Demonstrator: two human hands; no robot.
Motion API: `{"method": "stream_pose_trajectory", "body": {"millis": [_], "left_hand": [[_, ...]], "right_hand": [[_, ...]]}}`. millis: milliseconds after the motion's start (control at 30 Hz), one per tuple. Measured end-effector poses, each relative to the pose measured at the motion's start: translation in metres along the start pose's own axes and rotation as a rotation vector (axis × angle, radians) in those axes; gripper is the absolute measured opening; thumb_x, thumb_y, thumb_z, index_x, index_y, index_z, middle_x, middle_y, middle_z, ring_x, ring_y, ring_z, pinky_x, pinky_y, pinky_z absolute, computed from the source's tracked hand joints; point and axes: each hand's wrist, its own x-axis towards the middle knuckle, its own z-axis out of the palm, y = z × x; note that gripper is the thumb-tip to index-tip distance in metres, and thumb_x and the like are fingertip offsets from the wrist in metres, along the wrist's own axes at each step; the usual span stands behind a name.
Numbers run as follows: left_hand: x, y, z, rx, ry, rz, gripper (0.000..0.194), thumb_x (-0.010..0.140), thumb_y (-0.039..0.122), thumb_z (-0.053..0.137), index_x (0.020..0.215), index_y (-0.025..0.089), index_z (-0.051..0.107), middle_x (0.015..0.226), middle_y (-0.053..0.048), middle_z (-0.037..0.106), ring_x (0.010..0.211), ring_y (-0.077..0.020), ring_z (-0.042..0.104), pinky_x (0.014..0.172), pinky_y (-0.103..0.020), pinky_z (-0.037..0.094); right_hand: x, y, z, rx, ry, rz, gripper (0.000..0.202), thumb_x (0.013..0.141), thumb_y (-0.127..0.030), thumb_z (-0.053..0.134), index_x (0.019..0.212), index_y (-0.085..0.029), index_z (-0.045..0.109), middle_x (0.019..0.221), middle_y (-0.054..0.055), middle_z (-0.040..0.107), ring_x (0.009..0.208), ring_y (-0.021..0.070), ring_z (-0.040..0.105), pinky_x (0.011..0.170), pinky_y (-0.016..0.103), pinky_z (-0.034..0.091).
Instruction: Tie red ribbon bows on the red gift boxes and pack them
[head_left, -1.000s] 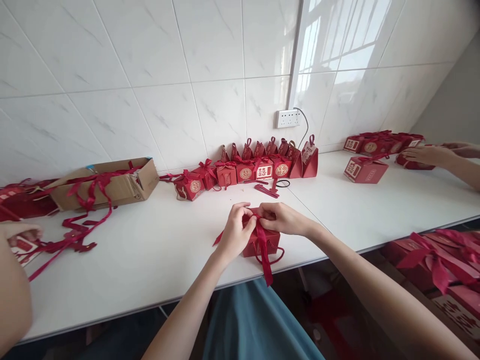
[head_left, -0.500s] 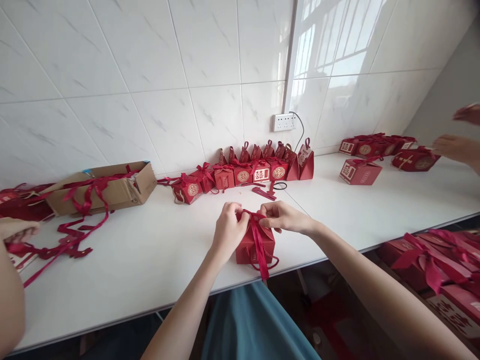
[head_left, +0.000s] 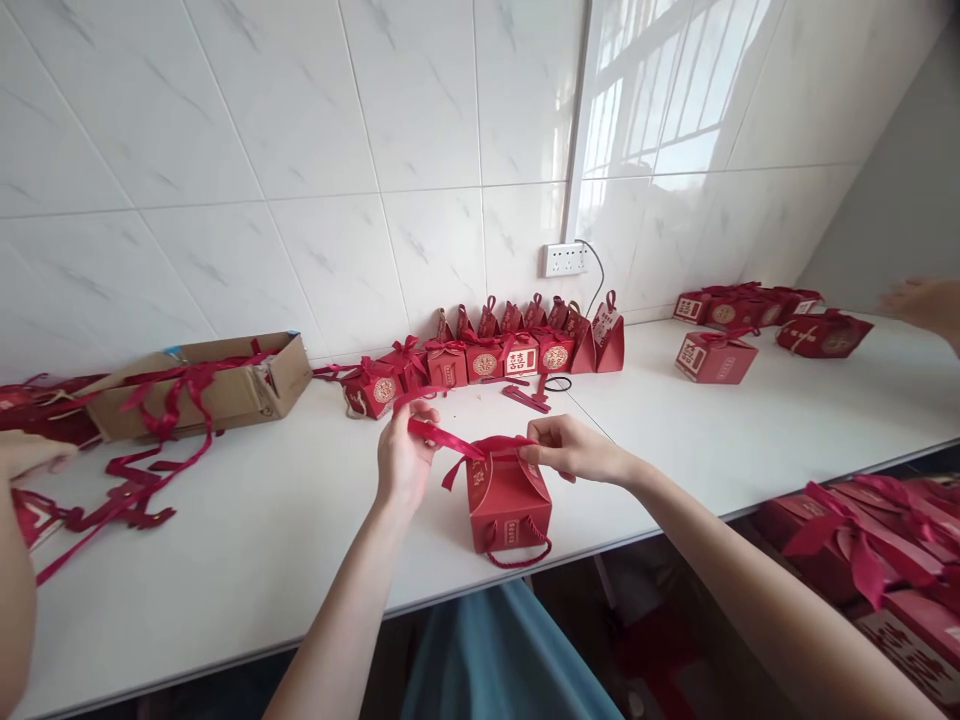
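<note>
A red gift box [head_left: 511, 508] with a twisted cord handle [head_left: 525, 562] stands upright near the table's front edge. Up and to the left of it, my left hand [head_left: 405, 450] is closed on a red ribbon [head_left: 448, 440], which stretches from the box top to my fingers. My right hand [head_left: 570, 447] pinches at the right side of the box top, where ribbon crosses the flaps. Its fingertips touch the ribbon there. A loose ribbon tail hangs off the box's left side.
A row of red boxes [head_left: 484, 362] lines the wall. An open cardboard box [head_left: 225, 395] with ribbons is at left, beside a co-worker's hand [head_left: 34, 452]. More boxes [head_left: 716, 360] and another person's hand [head_left: 926, 298] are at right. Several ribboned boxes [head_left: 870, 540] fill the lower right.
My left hand has moved left and away from the box top, drawing the ribbon out. The ribbon no longer hangs down the box front. My right hand stays at the top.
</note>
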Motion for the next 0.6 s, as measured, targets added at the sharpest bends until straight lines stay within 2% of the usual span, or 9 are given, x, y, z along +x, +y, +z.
{"method": "stream_pose_trajectory", "body": {"millis": [133, 233, 367, 467, 600], "left_hand": [[-0.001, 0.011, -0.008, 0.016, -0.023, 0.01, 0.019, 0.072, 0.032, 0.061, 0.067, 0.014, 0.059, 0.059, -0.001, 0.058, 0.046, -0.0063, 0.044, 0.043, -0.017, 0.034], [-0.003, 0.016, -0.012, 0.028, -0.046, -0.006, 0.02, 0.073, 0.034, 0.062, 0.066, 0.015, 0.057, 0.055, 0.001, 0.055, 0.04, -0.0047, 0.037, 0.043, -0.018, 0.034], [-0.005, 0.022, -0.015, 0.034, -0.069, -0.007, 0.02, 0.075, 0.033, 0.059, 0.065, 0.016, 0.056, 0.053, 0.003, 0.051, 0.042, -0.0047, 0.037, 0.044, -0.017, 0.035], [-0.006, 0.025, -0.018, 0.048, -0.08, 0.015, 0.017, 0.073, 0.029, 0.058, 0.064, 0.016, 0.056, 0.053, 0.003, 0.049, 0.043, -0.0051, 0.036, 0.045, -0.018, 0.035], [-0.003, 0.028, -0.019, 0.063, -0.076, 0.017, 0.017, 0.072, 0.03, 0.059, 0.063, 0.016, 0.056, 0.053, 0.004, 0.046, 0.043, -0.0055, 0.036, 0.045, -0.019, 0.037]], "right_hand": [[0.003, -0.005, 0.006, 0.025, 0.035, -0.027, 0.031, 0.076, -0.037, 0.065, 0.063, -0.018, 0.043, 0.051, -0.008, 0.04, 0.044, 0.0036, 0.031, 0.038, 0.017, 0.023], [0.006, -0.012, 0.009, 0.093, 0.014, -0.033, 0.028, 0.075, -0.035, 0.065, 0.068, -0.018, 0.045, 0.054, -0.007, 0.043, 0.045, 0.0039, 0.032, 0.039, 0.017, 0.021], [0.011, -0.019, 0.01, 0.272, -0.038, -0.003, 0.023, 0.075, -0.03, 0.063, 0.071, -0.019, 0.043, 0.056, -0.006, 0.052, 0.039, 0.003, 0.033, 0.036, 0.018, 0.016], [0.013, -0.019, 0.008, 0.451, -0.057, -0.064, 0.02, 0.073, -0.026, 0.063, 0.079, -0.019, 0.045, 0.065, -0.003, 0.061, 0.033, 0.0016, 0.031, 0.034, 0.019, 0.013], [0.014, -0.019, 0.002, 0.546, -0.021, -0.161, 0.02, 0.075, -0.025, 0.064, 0.09, -0.018, 0.052, 0.066, -0.003, 0.062, 0.03, 0.0005, 0.03, 0.033, 0.02, 0.013]]}}
